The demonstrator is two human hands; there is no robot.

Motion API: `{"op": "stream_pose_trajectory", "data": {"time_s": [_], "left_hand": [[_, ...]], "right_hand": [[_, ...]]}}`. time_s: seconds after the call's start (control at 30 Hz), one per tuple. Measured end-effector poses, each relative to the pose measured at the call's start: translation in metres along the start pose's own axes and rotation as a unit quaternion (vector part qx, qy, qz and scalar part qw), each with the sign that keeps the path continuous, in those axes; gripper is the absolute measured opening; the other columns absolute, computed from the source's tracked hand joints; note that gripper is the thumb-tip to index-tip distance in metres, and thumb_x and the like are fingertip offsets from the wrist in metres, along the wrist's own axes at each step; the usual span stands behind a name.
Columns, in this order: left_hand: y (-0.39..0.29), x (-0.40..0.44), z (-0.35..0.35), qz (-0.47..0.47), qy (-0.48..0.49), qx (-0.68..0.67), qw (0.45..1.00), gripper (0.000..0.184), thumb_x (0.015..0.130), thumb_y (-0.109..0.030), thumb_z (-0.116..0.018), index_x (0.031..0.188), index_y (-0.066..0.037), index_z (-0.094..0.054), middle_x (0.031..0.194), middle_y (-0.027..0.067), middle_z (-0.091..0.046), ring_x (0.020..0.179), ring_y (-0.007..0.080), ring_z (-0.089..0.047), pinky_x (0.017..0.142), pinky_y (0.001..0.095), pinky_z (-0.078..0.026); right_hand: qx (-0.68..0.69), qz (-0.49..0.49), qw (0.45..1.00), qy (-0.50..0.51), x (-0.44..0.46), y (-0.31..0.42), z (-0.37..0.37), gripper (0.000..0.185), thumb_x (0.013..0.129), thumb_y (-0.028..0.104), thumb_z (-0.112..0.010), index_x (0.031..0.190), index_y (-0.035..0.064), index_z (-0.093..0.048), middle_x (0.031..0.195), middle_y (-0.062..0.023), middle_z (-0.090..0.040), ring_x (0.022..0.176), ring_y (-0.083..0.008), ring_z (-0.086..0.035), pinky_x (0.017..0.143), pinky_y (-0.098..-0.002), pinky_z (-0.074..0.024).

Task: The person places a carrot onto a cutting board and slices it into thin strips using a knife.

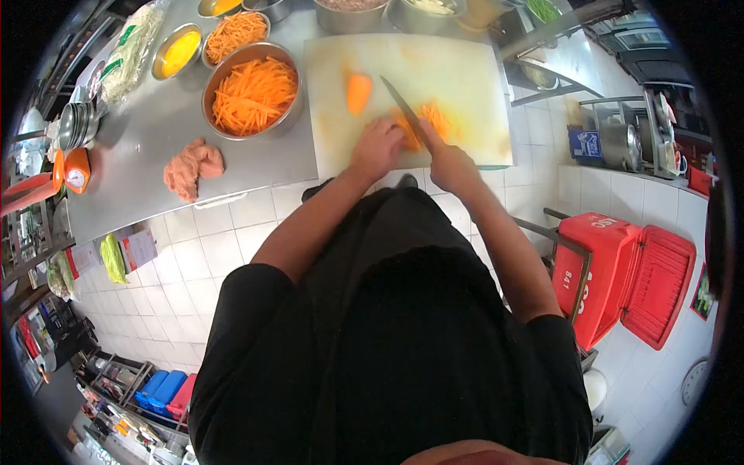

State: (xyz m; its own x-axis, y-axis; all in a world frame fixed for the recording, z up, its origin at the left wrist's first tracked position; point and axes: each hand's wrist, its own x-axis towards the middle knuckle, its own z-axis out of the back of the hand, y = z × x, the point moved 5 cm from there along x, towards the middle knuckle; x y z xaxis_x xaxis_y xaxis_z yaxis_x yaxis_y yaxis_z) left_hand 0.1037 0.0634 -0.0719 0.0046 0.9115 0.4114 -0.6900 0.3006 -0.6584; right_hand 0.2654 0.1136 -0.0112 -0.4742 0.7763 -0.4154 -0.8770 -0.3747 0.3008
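Note:
My right hand point(453, 166) is wrapped round the handle of a kitchen knife point(402, 101), its blade pointing up and to the left over the white cutting board point(329, 132). My left hand point(378, 147), fingers curled, presses on carrot slices point(408, 133) just left of the blade. Thin carrot strips point(435, 118) lie in a small pile on the right of the knife. A larger piece of carrot point(358, 94) rests apart at the upper left of the board.
Left of the board stands a steel bowl point(208, 105) of carrot strips, with a smaller one point(266, 31) behind. A crumpled pinkish cloth point(191, 169) lies near the counter's front edge. More bowls line the back. On the right, a red cooler box point(593, 271) has its lid open.

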Motion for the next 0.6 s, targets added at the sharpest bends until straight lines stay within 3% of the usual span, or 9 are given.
{"op": "stream_pose_trajectory", "data": {"time_s": [0.07,0.17,0.27,0.43,0.6], "left_hand": [[0.002,0.008,0.001,-0.005,-0.002,0.008,1.000,0.017,0.085,-0.008,-0.068,0.102,-0.006,-0.069,0.113,0.0142,-0.064,0.108,0.0371,-0.061,0.094,0.0478,-0.051],[0.005,0.008,0.000,-0.008,0.002,0.004,1.000,0.017,0.085,-0.008,-0.067,0.102,-0.006,-0.069,0.113,0.0144,-0.064,0.107,0.0374,-0.061,0.093,0.0477,-0.051],[0.012,0.015,0.000,-0.019,0.000,0.008,1.000,0.018,0.085,-0.008,-0.067,0.102,-0.005,-0.069,0.113,0.0147,-0.064,0.106,0.0377,-0.061,0.093,0.0479,-0.051],[0.008,0.009,-0.001,-0.032,0.008,0.011,0.999,0.018,0.085,-0.008,-0.067,0.104,-0.005,-0.068,0.112,0.0146,-0.064,0.107,0.0378,-0.061,0.093,0.0480,-0.051],[0.011,0.010,-0.001,-0.031,-0.002,0.005,1.000,0.018,0.085,-0.008,-0.068,0.103,-0.004,-0.068,0.112,0.0145,-0.064,0.108,0.0378,-0.061,0.093,0.0471,-0.051]], "right_hand": [[-0.001,-0.023,0.998,0.053,-0.009,0.013,0.024,0.093,0.086,0.002,-0.058,0.165,0.0297,-0.017,0.098,-0.0280,-0.072,0.095,-0.0446,-0.071,0.083,-0.0556,-0.0551],[-0.005,-0.049,0.998,0.042,-0.011,0.006,-0.012,0.096,0.085,0.003,-0.059,0.165,0.0306,-0.015,0.100,-0.0267,-0.072,0.097,-0.0443,-0.071,0.085,-0.0542,-0.0554],[0.021,-0.042,0.999,-0.004,0.003,0.004,-0.029,0.093,0.086,-0.002,-0.051,0.165,0.0313,-0.015,0.091,-0.0303,-0.071,0.085,-0.0490,-0.069,0.078,-0.0593,-0.0531],[0.005,-0.012,1.000,0.027,-0.013,0.017,0.013,0.091,0.086,-0.002,-0.052,0.165,0.0277,-0.018,0.090,-0.0294,-0.071,0.084,-0.0490,-0.070,0.077,-0.0596,-0.0532],[0.018,-0.030,0.999,-0.010,0.004,0.008,-0.032,0.092,0.085,-0.001,-0.054,0.165,0.0267,-0.017,0.088,-0.0305,-0.070,0.082,-0.0477,-0.070,0.075,-0.0585,-0.0531]]}}
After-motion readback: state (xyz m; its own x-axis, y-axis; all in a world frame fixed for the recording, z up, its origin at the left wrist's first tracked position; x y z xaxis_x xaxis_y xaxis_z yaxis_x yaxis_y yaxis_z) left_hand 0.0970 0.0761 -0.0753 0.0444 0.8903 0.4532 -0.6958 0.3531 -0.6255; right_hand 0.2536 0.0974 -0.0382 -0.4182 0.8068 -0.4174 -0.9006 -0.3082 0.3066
